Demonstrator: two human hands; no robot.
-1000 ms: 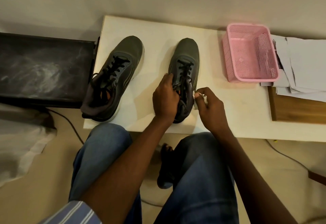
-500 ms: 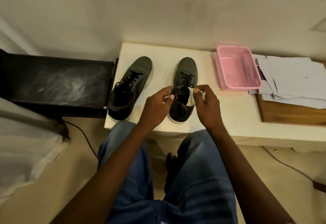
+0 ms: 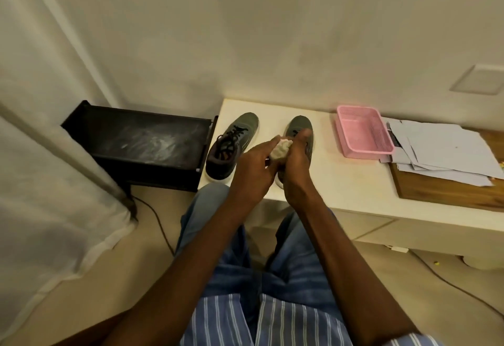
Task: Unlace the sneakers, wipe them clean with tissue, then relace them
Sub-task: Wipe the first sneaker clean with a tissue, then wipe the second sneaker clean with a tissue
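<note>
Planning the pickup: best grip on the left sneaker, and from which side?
Likely best by the heel collar of the left sneaker. Its open mouth faces up and the heel sits at the table's near edge, toe toward the wall, so come from the near side, thumb inside the collar, fingers behind the heel.

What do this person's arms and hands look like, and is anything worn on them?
Both are bare: the left hand and right hand show no gloves, rings or watch, and the forearms are uncovered. A blue shirt with thin white stripes shows at the bottom, its short sleeve ending near the right elbow.
</note>
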